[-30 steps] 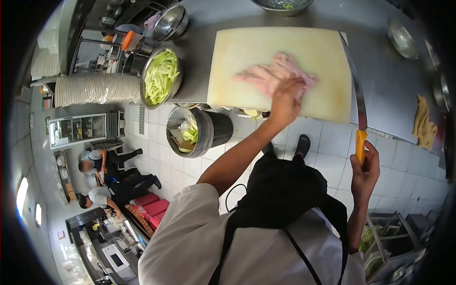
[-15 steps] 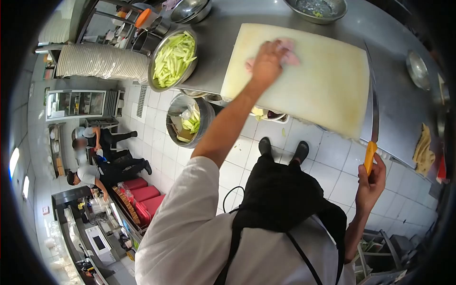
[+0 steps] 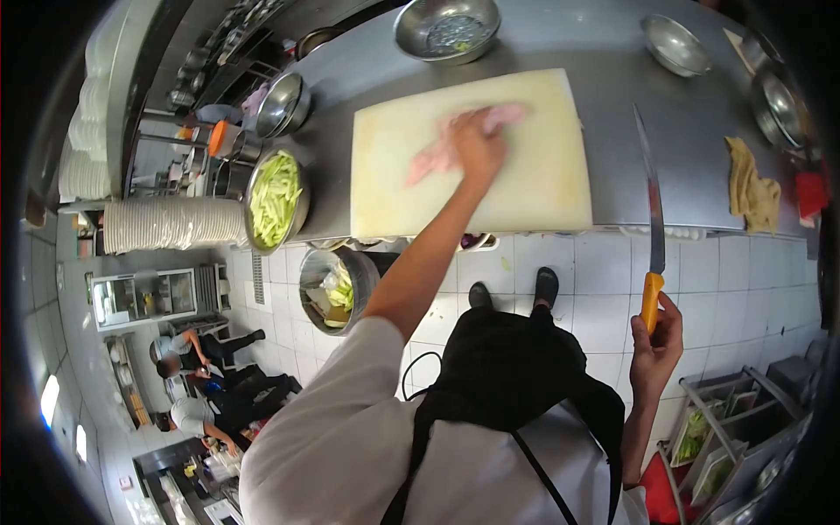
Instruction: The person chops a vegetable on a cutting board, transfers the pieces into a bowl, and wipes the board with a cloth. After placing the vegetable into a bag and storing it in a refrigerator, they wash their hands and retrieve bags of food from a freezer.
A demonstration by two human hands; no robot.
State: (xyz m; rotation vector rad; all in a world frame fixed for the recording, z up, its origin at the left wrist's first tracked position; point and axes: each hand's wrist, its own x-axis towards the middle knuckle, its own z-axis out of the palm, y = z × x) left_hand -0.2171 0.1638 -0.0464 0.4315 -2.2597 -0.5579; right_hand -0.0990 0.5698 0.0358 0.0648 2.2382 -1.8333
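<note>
On the white cutting board point(image 3: 542, 175), my left hand point(image 3: 478, 150) presses down on a pink cloth point(image 3: 436, 159), which spreads out to both sides of it. The hand is slightly blurred and its fingers bend over the cloth. My right hand point(image 3: 656, 346) is closed round the yellow handle of a long knife point(image 3: 654, 210), held out to the right of my body. The blade points away from me, its tip over the steel counter point(image 3: 612, 131) to the right of the board.
A bowl of cut green vegetable sticks point(image 3: 275, 201) stands left of the board. Below is a bin point(image 3: 360, 271) with scraps. Metal bowls point(image 3: 446, 31) stand behind, a brown cloth point(image 3: 752, 188) lies right. Two people point(image 3: 188, 350) are at the far left.
The pink cloth is more spread out under my left hand, which has moved across the board. The view has turned, showing more of the counter at the right. My right hand still holds the knife.
</note>
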